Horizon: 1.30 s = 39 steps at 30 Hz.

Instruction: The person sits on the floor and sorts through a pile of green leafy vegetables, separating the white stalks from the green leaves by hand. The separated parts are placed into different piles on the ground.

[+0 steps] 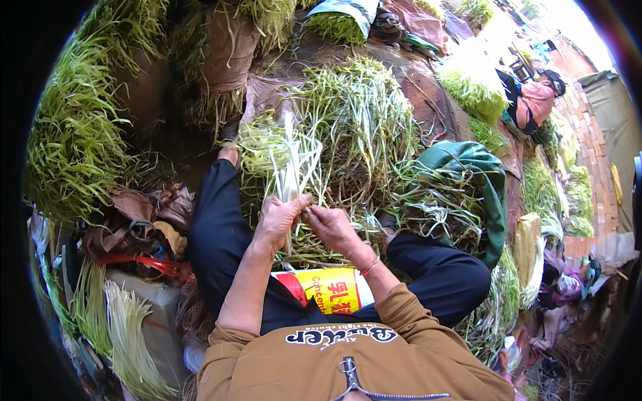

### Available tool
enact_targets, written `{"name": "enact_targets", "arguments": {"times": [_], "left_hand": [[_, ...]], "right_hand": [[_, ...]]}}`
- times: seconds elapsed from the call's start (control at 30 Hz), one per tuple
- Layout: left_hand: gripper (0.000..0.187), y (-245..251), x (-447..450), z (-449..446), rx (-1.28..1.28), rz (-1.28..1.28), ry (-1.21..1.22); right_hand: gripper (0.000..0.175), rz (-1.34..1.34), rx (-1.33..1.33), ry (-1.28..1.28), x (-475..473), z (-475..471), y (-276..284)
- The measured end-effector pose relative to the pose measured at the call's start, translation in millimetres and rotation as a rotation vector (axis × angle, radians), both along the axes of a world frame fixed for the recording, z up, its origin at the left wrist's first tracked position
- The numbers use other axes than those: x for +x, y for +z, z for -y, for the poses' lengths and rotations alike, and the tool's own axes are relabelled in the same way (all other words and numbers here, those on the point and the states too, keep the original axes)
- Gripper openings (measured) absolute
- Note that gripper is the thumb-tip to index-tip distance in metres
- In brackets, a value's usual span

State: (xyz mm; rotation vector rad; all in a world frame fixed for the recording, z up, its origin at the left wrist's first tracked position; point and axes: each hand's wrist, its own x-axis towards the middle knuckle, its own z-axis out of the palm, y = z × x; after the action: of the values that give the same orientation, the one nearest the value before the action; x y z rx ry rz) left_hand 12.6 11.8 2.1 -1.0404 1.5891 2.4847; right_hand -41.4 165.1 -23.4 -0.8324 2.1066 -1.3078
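Note:
My left hand [279,218] grips a bunch of pale, leek-like stalks [290,175], their white parts fanning out above the fist. Close beside it, my right hand [335,229] has its fingertips pinched together at the left thumb. Whatever those fingertips hold is too small to make out. Just beyond lies a large heap of uncleaned green stalks [358,125], brown roots and dry matter showing at its near side. Between my thighs is a white, red and yellow printed container or bag [326,290], partly hidden by my arms and legs.
By my right knee, a green cloth [494,200] partly wraps more stalks. Cleaned pale bundles [133,341] lie at lower left, near crumpled brown sacking [125,210]. Tall green heaps [75,135] stand at far left. A person in pink [535,103] sits at upper right.

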Motion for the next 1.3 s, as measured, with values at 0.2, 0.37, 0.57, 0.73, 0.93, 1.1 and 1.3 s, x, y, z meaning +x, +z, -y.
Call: {"name": "enact_targets", "arguments": {"times": [0.2,0.37,0.57,0.73,0.93,1.1,1.3], "left_hand": [[0.023,1,-18,26,0.442,-0.357,0.38],[0.023,-10,-21,16,0.595,-0.23,0.299],[0.025,-34,-26,-16,0.159,-0.037,0.15],[0.02,-35,-12,-30,-0.135,-0.008,-0.126],[0.012,-27,-8,-25,0.063,-0.123,0.035],[0.013,-18,-10,0,0.027,-0.194,0.21],[0.013,-11,-11,1,0.029,-0.207,0.169]], "right_hand": [[0.025,-0.022,0.462,-0.423,-29,-15,-95],[0.03,-0.002,0.67,-0.392,-19,-15,-145],[0.017,0.276,-0.029,-0.472,-11,-27,-93],[0.017,0.175,-0.102,-0.381,0,-24,-32],[0.022,0.089,0.168,-0.237,0,-64,-53],[0.026,-0.221,1.132,-0.103,-10,-114,-70],[0.042,-0.184,0.06,-0.163,-29,-59,-15]]}}
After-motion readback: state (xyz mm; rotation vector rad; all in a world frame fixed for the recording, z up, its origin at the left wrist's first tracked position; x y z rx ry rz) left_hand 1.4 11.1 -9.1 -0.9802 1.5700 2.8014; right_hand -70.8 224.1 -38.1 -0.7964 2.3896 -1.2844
